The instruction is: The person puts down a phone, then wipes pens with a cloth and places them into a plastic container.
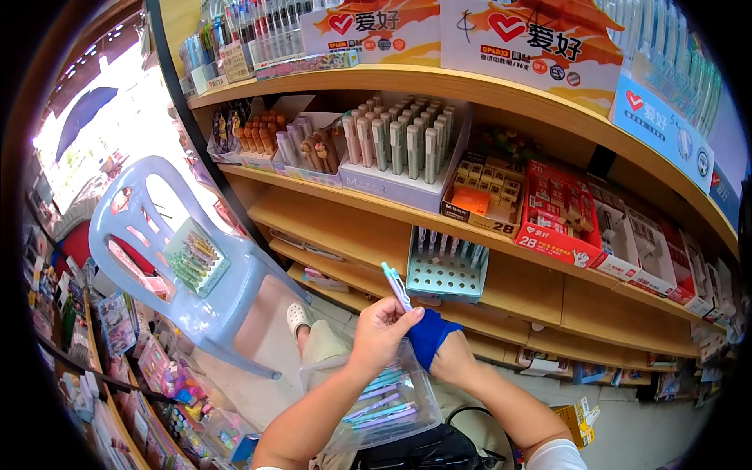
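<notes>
Upright between the fingers of my left hand (381,323) is a slim pen (396,287) in light blue and lilac. My right hand (452,356) is closed on a bright blue cloth (429,335), close beside the left hand's fingers and the lower end of the pen. Below both hands, a clear plastic bin (432,403) rests on my lap. Several turquoise and lilac pens (385,414) lie loose in it. Just ahead, on a lower shelf, stands a light blue display box (445,291) with rows of holes and several pens at its back.
A wooden shelf unit (368,213) spans the front. It bears a box of upright pens (403,189), red boxes (558,205) and pen cartons (533,43). At the left is a light blue plastic chair (211,313) with a pen pack (196,257) on it. Stationery crowds the lower left.
</notes>
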The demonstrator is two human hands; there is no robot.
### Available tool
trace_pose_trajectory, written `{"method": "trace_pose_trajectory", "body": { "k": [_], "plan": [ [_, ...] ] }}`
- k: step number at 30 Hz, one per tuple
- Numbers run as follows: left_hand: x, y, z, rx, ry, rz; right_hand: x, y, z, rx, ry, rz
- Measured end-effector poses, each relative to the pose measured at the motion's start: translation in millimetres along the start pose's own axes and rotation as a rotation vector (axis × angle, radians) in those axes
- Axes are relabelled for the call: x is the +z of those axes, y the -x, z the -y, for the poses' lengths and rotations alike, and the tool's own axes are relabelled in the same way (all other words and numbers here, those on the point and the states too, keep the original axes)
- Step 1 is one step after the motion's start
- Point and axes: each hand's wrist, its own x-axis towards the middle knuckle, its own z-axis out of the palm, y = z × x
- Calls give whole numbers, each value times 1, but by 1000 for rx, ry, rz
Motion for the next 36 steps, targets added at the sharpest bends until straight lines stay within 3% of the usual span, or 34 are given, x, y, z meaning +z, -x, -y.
{"method": "trace_pose_trajectory", "body": {
  "k": [3,6,12,15,18,21,27,32,34,36],
  "plan": [
    [0,-1,2,20,-38,-23,3,-1,-1,-19,-16,-55],
    [-1,-2,-6,9,5,10,-1,-1,-6,19,-351,52],
    [-2,-4,-9,-75,55,81,-6,12,-12,352,-976,154],
    [-2,-3,-7,-99,77,101,-9,18,-8,503,-1083,146],
    [1,-3,-4,-90,82,86,-14,19,-7,517,-1093,171],
    [2,-3,-1,-83,82,47,-20,19,-11,326,-933,231],
    [-3,-3,-1,-130,57,-6,-28,26,-10,445,-986,233],
    [-7,-6,-5,-118,106,-64,-41,26,-11,497,-569,154],
    [-8,-7,-6,-110,107,-56,-42,29,-16,501,-631,54],
    [-6,-7,-5,-112,114,-36,-45,27,-11,496,-903,-105]
  ]
}}
